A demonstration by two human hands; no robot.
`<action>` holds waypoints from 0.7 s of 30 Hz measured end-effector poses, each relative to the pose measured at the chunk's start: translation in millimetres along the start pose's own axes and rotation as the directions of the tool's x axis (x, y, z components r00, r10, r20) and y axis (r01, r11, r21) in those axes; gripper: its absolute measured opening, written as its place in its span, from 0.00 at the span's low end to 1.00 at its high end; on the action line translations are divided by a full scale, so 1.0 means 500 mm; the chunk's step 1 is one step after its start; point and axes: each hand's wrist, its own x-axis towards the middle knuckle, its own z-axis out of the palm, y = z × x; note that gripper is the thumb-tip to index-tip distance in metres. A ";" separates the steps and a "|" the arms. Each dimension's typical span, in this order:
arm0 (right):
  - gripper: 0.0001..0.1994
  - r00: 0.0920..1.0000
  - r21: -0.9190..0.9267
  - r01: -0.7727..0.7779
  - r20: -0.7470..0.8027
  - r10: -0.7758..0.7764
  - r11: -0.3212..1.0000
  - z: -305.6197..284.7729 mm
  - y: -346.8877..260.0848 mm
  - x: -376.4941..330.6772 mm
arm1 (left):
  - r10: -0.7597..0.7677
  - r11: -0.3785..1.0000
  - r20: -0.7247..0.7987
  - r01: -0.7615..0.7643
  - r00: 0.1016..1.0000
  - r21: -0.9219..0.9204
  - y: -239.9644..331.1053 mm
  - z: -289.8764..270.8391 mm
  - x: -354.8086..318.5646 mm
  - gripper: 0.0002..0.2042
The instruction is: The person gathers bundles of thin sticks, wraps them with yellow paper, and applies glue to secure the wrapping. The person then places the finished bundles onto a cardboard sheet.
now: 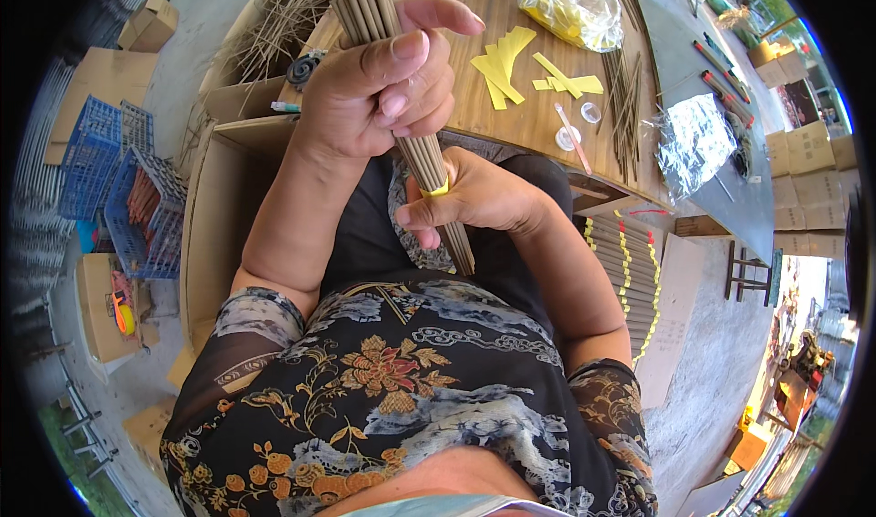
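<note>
From far off, I see the left hand (372, 93) wrapped around the brown sticks (422, 159), near their far end. The right hand (481, 195) holds them nearer, at the yellow band (436, 190).

stick bundle (422, 163): matt, wood-like | strips (502, 61): matt paper | tabletop (534, 120): smooth wood | bag (584, 10): glossy plastic

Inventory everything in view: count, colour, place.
Stick bundle: one, brown, view's centre
Paper band: one, yellow, around bundle
Paper strips: several, yellow, wooden table
Plastic bag: one, clear, wooden table
Loose sticks: many, brown, wooden table's right side
Crumpled sheet: one, silver, grey table
Crates: at least two, blue, left floor
Cardboard boxes: several, brown, left and right
Banded sticks: many, brown, right floor
Floral shirt: one, mostly black, lower centre
Left fingers: one set, bare, around upper bundle
Right fingers: one set, bare, at paper band
</note>
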 end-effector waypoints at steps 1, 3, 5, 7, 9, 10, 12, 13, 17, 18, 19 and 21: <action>0.09 1.000 -0.012 0.007 -0.006 -0.007 1.000 -0.001 0.002 0.002 | -0.002 1.000 -0.022 0.002 1.000 0.003 0.000 0.004 0.001 0.15; 0.11 0.986 -0.054 -0.013 -0.167 0.004 0.998 -0.002 0.009 0.008 | 0.018 0.997 -0.336 0.007 0.942 0.073 -0.002 0.008 0.003 0.12; 0.12 0.949 -0.081 -0.012 -0.315 -0.014 0.997 -0.011 0.029 0.020 | 0.121 0.981 -0.640 0.006 0.758 0.193 -0.011 0.018 0.013 0.09; 0.12 0.915 -0.166 -0.048 -0.404 -0.023 0.985 -0.008 0.032 0.024 | 0.225 0.945 -0.682 0.015 0.696 0.327 -0.014 0.020 0.011 0.08; 0.11 0.896 -0.217 -0.062 -0.443 -0.042 0.974 0.000 0.028 0.021 | 0.237 0.952 -0.697 -0.019 0.677 0.305 -0.012 0.022 0.008 0.05; 0.11 0.925 -0.178 -0.060 -0.381 -0.013 0.982 0.001 0.024 0.020 | 0.200 0.961 -0.663 -0.012 0.721 0.276 -0.009 0.022 0.006 0.05; 0.10 0.969 -0.101 -0.059 -0.246 0.032 0.993 0.002 0.015 0.016 | 0.127 0.975 -0.584 0.007 0.802 0.222 0.001 0.021 0.002 0.05; 0.10 0.976 -0.094 -0.053 -0.214 0.032 0.994 0.000 0.015 0.015 | 0.112 0.979 -0.542 0.001 0.833 0.203 0.002 0.016 -0.001 0.06; 0.09 0.997 -0.024 -0.043 -0.071 0.041 0.999 -0.003 0.011 0.009 | 0.049 0.997 -0.280 -0.030 0.959 0.072 0.002 -0.005 -0.005 0.13; 0.09 0.998 0.003 -0.046 -0.031 0.046 0.999 -0.001 0.009 0.007 | 0.038 0.999 -0.190 -0.034 0.981 0.025 0.001 -0.007 -0.006 0.15; 0.09 0.998 0.002 -0.043 -0.041 0.043 0.999 0.000 0.012 0.007 | 0.033 0.999 -0.211 -0.027 0.977 0.032 -0.001 -0.006 -0.007 0.15; 0.09 0.997 -0.010 -0.035 -0.063 0.035 0.999 -0.002 0.016 0.010 | 0.031 0.999 -0.249 -0.019 0.968 0.051 -0.003 -0.002 -0.003 0.16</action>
